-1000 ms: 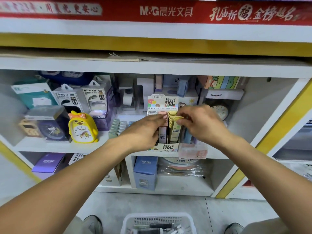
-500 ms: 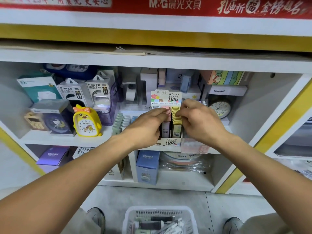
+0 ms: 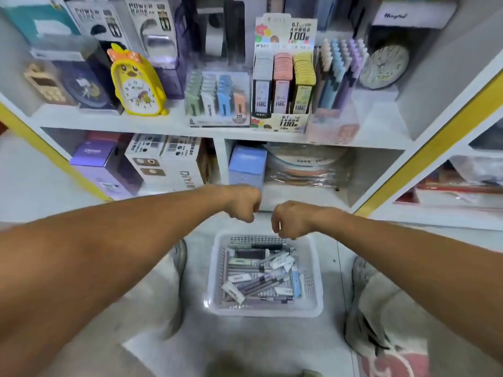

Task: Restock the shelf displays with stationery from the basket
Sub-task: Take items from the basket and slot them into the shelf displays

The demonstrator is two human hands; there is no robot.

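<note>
A white plastic basket (image 3: 215,268) stands on the floor between my feet, holding several pens and small stationery packs (image 3: 261,276). My left hand (image 3: 243,202) and my right hand (image 3: 290,219) hang side by side just above the basket's far rim. Their fingers droop loosely curled and hold nothing. On the shelf above stands the lead-refill display box (image 3: 283,85), with white, pink and yellow rows of packs.
On the same shelf are a clear display box of erasers (image 3: 217,99), a holder of pastel pens (image 3: 337,77), a yellow duck clock (image 3: 136,83) and a round clock (image 3: 383,66). Cartons (image 3: 168,164) and a blue box (image 3: 247,167) fill the lower shelf.
Both hands have left the lead-refill display box and dropped to just above the basket. My view has tilted down toward the floor.
</note>
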